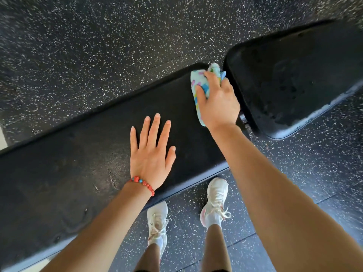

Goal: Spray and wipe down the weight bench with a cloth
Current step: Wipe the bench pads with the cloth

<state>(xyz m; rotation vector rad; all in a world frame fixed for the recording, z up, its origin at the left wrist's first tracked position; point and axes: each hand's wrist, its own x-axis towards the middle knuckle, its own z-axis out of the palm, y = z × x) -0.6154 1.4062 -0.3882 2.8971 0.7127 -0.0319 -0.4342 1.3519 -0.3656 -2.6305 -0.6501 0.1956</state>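
The black weight bench runs from lower left to upper right: a long back pad [82, 154] and a separate seat pad [294, 75] past a narrow gap. My right hand [218, 101] presses a light blue cloth [198, 79] with colourful patches onto the long pad's far end, right beside the gap. My left hand [151, 150] lies flat on the middle of the long pad, fingers spread, holding nothing; a red bead bracelet circles its wrist. No spray bottle is in view.
Dark speckled rubber floor [98, 46] surrounds the bench. My two white trainers [216, 199] stand on the near side, close against the long pad's edge. A dark metal frame part [243, 118] shows in the gap between the pads.
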